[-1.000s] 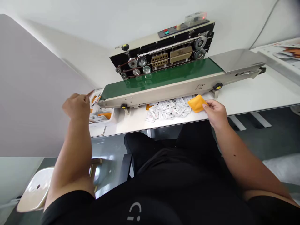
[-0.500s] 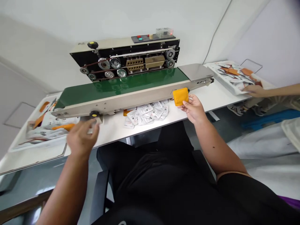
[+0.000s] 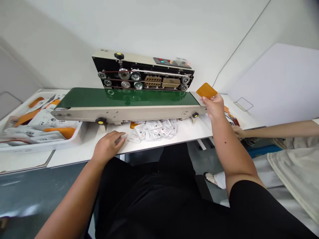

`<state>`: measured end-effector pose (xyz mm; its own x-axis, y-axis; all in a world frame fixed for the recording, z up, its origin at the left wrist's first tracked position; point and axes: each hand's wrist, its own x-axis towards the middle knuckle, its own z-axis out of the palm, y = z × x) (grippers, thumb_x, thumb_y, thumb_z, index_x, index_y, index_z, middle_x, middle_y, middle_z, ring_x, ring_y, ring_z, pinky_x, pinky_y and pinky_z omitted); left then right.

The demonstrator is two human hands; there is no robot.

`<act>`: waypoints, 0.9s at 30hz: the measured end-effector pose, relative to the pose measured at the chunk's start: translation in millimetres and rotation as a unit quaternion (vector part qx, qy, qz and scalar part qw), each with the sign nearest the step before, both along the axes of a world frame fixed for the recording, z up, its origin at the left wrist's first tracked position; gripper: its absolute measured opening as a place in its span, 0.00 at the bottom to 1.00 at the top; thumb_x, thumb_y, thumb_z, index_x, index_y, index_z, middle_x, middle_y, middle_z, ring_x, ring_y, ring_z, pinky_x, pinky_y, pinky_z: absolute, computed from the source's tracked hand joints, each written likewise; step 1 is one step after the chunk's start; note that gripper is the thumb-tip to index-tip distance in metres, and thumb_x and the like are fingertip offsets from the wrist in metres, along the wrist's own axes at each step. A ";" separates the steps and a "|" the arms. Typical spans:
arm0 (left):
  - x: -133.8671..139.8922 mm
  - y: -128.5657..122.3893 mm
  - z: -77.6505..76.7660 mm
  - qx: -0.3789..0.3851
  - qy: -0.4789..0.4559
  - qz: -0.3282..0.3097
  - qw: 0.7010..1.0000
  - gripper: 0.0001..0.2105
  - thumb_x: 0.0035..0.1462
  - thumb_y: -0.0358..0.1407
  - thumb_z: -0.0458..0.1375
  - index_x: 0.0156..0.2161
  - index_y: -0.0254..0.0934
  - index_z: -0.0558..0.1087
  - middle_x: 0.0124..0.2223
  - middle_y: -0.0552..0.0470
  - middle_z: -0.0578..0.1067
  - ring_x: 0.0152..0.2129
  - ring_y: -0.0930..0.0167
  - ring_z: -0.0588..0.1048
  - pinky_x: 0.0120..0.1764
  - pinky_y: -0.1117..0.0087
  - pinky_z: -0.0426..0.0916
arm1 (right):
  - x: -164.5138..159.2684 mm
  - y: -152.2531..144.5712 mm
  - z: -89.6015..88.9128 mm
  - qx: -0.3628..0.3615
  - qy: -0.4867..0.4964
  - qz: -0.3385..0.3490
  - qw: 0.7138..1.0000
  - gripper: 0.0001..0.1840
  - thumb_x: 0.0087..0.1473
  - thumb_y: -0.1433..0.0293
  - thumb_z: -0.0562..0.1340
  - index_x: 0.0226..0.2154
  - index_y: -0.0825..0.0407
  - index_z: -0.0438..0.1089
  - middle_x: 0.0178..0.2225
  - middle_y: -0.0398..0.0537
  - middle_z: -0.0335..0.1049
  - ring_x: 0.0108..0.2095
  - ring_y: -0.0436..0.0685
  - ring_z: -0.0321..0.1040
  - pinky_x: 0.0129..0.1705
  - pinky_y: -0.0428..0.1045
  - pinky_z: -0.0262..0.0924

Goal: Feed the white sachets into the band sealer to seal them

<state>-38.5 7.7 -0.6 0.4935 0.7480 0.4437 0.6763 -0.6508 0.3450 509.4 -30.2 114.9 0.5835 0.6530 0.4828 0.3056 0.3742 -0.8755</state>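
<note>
My right hand pinches an orange packet by its lower edge, raised over the right end of the sealing machine's conveyor. The green conveyor belt runs leftward from there. Over the table's front part, my left hand is empty with thumb and fingers apart. Just right of its fingertips lies a pile of small white printed packets, with an orange one at the back, partly hidden under the conveyor frame.
Behind the belt stands the machine's roller head. At left, a white tray holds many white and orange packets. On the right, another person's hand is beside more packets; my forearm hides part of them.
My right hand has lifted the orange packet up and to the right, to the conveyor's right end. My left hand has moved right from the left tray toward the pile of white packets.
</note>
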 end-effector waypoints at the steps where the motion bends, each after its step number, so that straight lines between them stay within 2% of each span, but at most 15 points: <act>1: 0.4 0.1 0.2 -0.002 0.005 -0.001 1.000 0.19 0.69 0.49 0.52 0.50 0.43 0.82 0.45 0.45 0.83 0.42 0.60 0.82 0.46 0.62 0.76 | 4.5 12.0 3.6 0.004 -0.016 -0.001 1.000 0.25 0.40 0.61 0.77 0.35 0.47 0.64 0.38 0.42 0.78 0.39 0.56 0.79 0.41 0.52 0.74; 4: 1.8 -0.5 0.7 -0.005 0.017 -0.005 1.000 0.19 0.68 0.50 0.51 0.48 0.44 0.82 0.46 0.45 0.84 0.43 0.58 0.82 0.45 0.61 0.76 | 17.3 46.6 17.4 0.000 -0.072 0.031 0.997 0.22 0.41 0.65 0.76 0.29 0.48 0.62 0.38 0.46 0.78 0.45 0.60 0.79 0.45 0.54 0.74; 7: 0.8 -0.9 -0.2 -0.011 0.018 -0.009 1.000 0.19 0.69 0.50 0.51 0.47 0.45 0.82 0.46 0.45 0.84 0.43 0.57 0.82 0.44 0.61 0.76 | 29.5 74.2 30.5 -0.035 -0.124 0.067 0.989 0.14 0.42 0.71 0.72 0.26 0.50 0.65 0.44 0.51 0.79 0.49 0.60 0.76 0.46 0.53 0.72; 11: -2.4 -1.3 -3.1 -0.001 0.020 -0.015 1.000 0.18 0.70 0.49 0.52 0.48 0.46 0.81 0.46 0.46 0.84 0.44 0.57 0.82 0.44 0.60 0.76 | 44.6 99.1 37.0 -0.047 -0.209 0.046 0.976 0.08 0.40 0.74 0.69 0.26 0.52 0.69 0.49 0.49 0.76 0.52 0.58 0.72 0.47 0.50 0.70; 14: -3.3 -2.1 -3.5 0.011 0.019 -0.019 1.000 0.17 0.71 0.49 0.52 0.49 0.47 0.81 0.46 0.46 0.84 0.43 0.56 0.82 0.43 0.58 0.77 | 52.8 111.6 33.6 -0.042 -0.232 0.016 0.972 0.07 0.39 0.74 0.68 0.25 0.51 0.70 0.45 0.47 0.74 0.49 0.56 0.71 0.45 0.49 0.69; 19: -2.7 -3.3 -0.7 0.015 0.016 -0.031 0.999 0.15 0.72 0.47 0.52 0.50 0.47 0.80 0.46 0.47 0.84 0.42 0.57 0.83 0.42 0.59 0.77 | 56.1 127.3 24.2 -0.057 -0.141 0.024 0.988 0.11 0.40 0.72 0.69 0.27 0.51 0.67 0.36 0.43 0.72 0.37 0.53 0.70 0.37 0.47 0.67; 21: -2.3 -3.6 -0.2 0.018 0.014 -0.036 0.999 0.15 0.72 0.47 0.52 0.50 0.47 0.80 0.46 0.47 0.84 0.42 0.58 0.83 0.42 0.59 0.76 | 55.9 133.9 22.6 -0.068 -0.148 0.031 0.986 0.12 0.40 0.72 0.70 0.28 0.50 0.67 0.34 0.42 0.72 0.35 0.52 0.69 0.36 0.47 0.66; 24: -1.9 -4.1 -1.2 0.030 0.015 -0.033 0.999 0.16 0.73 0.47 0.52 0.51 0.45 0.80 0.45 0.46 0.84 0.41 0.58 0.82 0.41 0.59 0.75 | 57.2 142.3 25.9 -0.096 -0.184 -0.014 0.978 0.17 0.39 0.73 0.73 0.32 0.50 0.68 0.33 0.40 0.68 0.34 0.50 0.64 0.36 0.46 0.63; 27: -2.1 -5.0 -3.2 0.040 0.023 -0.026 0.999 0.16 0.73 0.46 0.53 0.52 0.42 0.79 0.44 0.45 0.83 0.40 0.59 0.82 0.40 0.60 0.74 | 55.2 138.4 32.7 -0.096 -0.179 -0.136 0.970 0.19 0.42 0.77 0.70 0.37 0.50 0.66 0.36 0.39 0.66 0.32 0.49 0.60 0.37 0.47 0.62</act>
